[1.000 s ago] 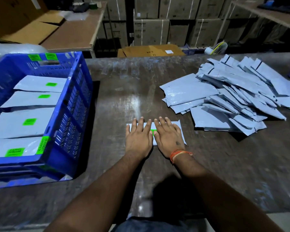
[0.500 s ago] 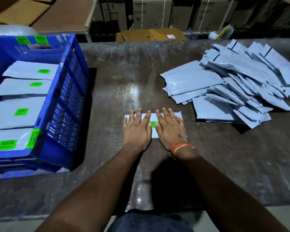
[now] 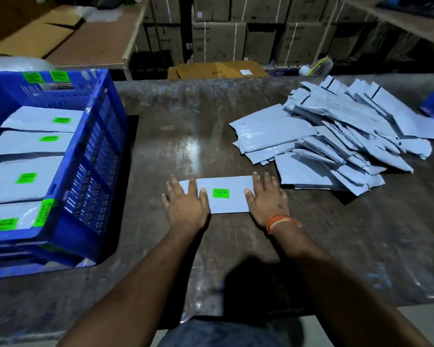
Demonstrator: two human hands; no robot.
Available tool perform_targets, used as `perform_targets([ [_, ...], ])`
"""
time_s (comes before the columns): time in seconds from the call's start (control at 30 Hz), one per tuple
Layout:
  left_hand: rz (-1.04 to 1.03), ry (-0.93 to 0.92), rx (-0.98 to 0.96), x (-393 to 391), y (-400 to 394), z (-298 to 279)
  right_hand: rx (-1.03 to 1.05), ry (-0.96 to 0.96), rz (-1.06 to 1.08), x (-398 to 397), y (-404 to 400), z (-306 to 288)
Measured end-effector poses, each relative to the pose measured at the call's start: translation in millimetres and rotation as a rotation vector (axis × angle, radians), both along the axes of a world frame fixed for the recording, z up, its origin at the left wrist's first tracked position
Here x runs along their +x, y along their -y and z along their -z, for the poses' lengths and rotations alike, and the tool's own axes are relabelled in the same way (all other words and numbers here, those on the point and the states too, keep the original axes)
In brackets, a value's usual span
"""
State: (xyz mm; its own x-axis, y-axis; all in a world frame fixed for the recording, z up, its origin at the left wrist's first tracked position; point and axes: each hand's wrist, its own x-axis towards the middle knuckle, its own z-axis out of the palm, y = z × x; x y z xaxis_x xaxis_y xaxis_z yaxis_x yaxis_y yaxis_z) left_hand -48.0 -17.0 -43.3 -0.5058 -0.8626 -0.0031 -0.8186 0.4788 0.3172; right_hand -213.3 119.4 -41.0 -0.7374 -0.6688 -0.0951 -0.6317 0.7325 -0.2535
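The dark, scuffed tabletop (image 3: 186, 116) is carrying everything here and is catching a streak of light near its middle. On its left side a blue crate (image 3: 93, 156) is standing, and pale grey packets (image 3: 35, 141) are lying in it in a row, each one wearing a bright green sticker. Toward the right, a loose pile of grey mailers (image 3: 336, 136) is spreading across the surface, its bags overlapping at many angles.

Near the front edge, between the crate and the pile, a flat packet (image 3: 236, 204) is lying on the tabletop. It is showing as a long, pale grey-white rectangle, smooth and without visible creases, turned slightly so that its right end is sitting a little farther from the person.

The left hand (image 3: 186, 204) is pressing down on the packet's left end, its grip lying open with fingers straight and spread. The right hand (image 3: 268, 199) is pressing on the right end in the same way, its grip open and flat as well.

An orange thread (image 3: 278, 221) is circling the right wrist. Between the two thumbs a small green label (image 3: 221, 193) is showing dark print, too small to read.
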Motion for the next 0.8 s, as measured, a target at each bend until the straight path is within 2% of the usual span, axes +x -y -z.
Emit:
perform_targets([
  [0.13, -0.168, -0.120, 0.013, 10.8, -13.1, -18.1, -0.186, -0.081, 0.164, 16.7, -3.1, -6.3],
  [0.2, -0.190, -0.194, 0.107, 9.4, -13.1, -26.0, -0.220, -0.027, 0.184, 18.1, -2.2, -4.7],
  [0.3, -0.226, -0.333, 0.310, 7.1, 3.3, -25.5, -0.309, 0.139, 0.207, 7.4, 1.7, -3.2],
  [0.53, -0.250, -0.779, 0.640, 10.3, 22.9, -15.4, -0.615, 0.584, 0.283, -10.9, 0.4, -8.9],
  [0.67, -0.273, -0.884, 0.623, 13.9, 25.3, -25.7, -0.775, 0.736, 0.240, -8.6, -2.8, -13.3],
  [0.8, -0.305, -0.984, 0.602, 18.7, 33.4, -66.1, -0.962, 0.956, 0.131, -6.5, 3.0, -25.2],
])
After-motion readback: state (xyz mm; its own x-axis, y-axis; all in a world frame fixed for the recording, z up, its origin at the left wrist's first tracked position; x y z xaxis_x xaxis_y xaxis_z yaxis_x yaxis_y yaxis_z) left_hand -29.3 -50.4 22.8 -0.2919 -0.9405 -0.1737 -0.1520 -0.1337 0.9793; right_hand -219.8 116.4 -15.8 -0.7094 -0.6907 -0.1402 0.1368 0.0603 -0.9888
